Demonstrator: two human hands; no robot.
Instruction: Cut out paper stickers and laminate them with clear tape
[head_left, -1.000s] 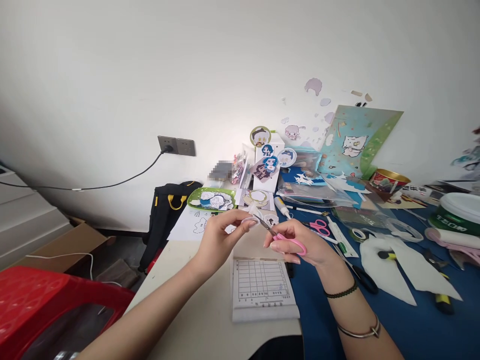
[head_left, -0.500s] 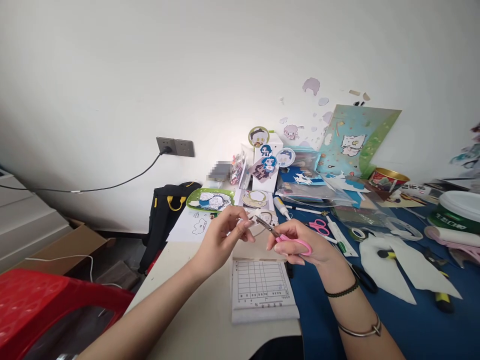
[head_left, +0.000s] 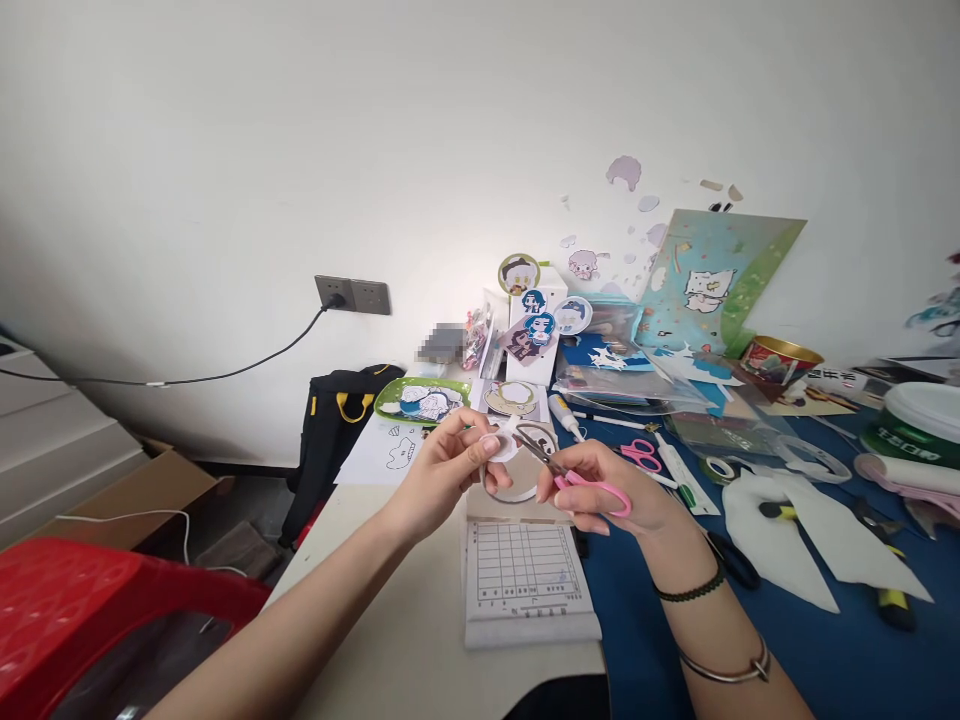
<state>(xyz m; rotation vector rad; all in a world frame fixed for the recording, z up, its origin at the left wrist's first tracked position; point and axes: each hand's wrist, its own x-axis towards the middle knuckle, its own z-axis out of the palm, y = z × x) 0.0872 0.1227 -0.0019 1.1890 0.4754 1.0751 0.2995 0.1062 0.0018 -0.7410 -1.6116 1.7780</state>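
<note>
Held up beyond the printed pad (head_left: 529, 575), the white paper cutout (head_left: 503, 447) sits pinched between the left hand's (head_left: 442, 472) closed fingers; past the pad's right side, the right hand (head_left: 609, 485) curls its fingers around the pink scissors (head_left: 555, 466). Likely light and easily creased (the thin loop (head_left: 513, 499) looks flimsier), the paper suits a gentle edge grip.

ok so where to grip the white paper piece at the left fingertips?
The white paper piece looks thin and flat: likely pinch its left edge, coming from the left, since the scissors in the right hand point in from the right.
</note>
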